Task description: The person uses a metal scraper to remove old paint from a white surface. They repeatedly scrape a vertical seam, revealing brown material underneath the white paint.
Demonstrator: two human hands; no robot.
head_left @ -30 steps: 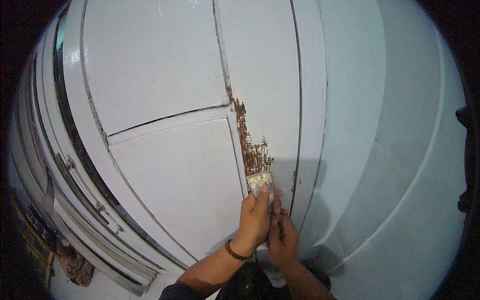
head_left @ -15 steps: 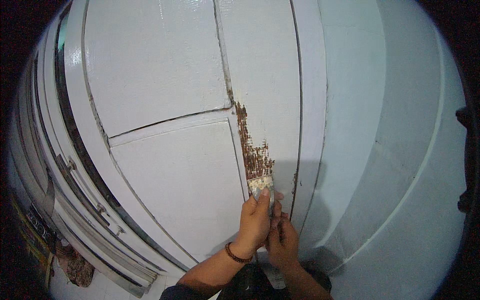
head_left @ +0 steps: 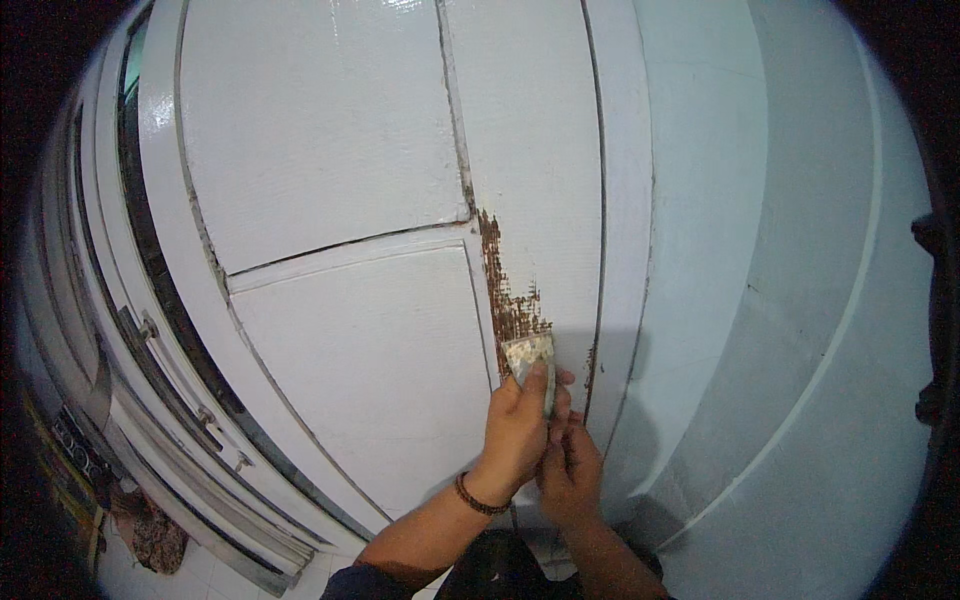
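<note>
Brown bundle on pale tiled floor; bluish wall at right

Flr. at lower L: pale tile, thin joint lines vis., surf. dull in low light. Directly on it, far L: 1 brown mottled bundle, cloth-like, crumpled; contents n/k. Yellowish strip just beside bundle, L side; contact w/ flr. can't be confirmed.

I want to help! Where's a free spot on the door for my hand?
Free: the lower panel, left of the brown patch and below the dark crack; also the upper panel above that crack. Crowded: around the scraper, where the left hand and right hand bunch.
</note>
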